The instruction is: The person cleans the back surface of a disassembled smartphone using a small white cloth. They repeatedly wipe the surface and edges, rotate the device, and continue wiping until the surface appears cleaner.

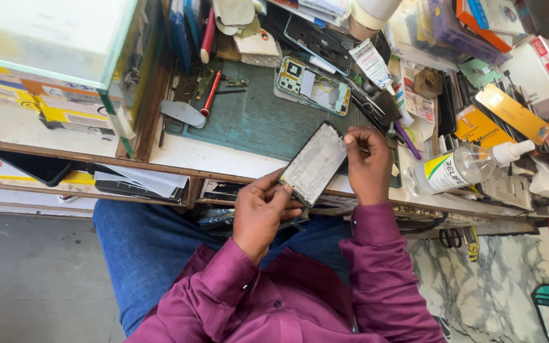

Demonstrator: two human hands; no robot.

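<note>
- Your left hand (260,213) is curled around the lower end of a phone frame (313,164), fingers wrapped under its edge.
- Your right hand (368,164) is pinched closed at the frame's upper right corner, fingertips (349,137) touching it.
- The frame sits tilted between both hands, over the tabletop (208,154) edge.
- Beyond your right hand lies an opened phone (313,86) on a green mat (249,117); a clear spray bottle (462,168) lies just to its right.

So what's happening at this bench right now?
A person seated at a cluttered workbench holds a phone frame over the bench edge. The left hand grips its lower end, while the right hand pinches at its upper right corner. On the green mat behind lie an opened phone body, a red-handled tool and a grey pick. A clear squeeze bottle lies to the right.
</note>
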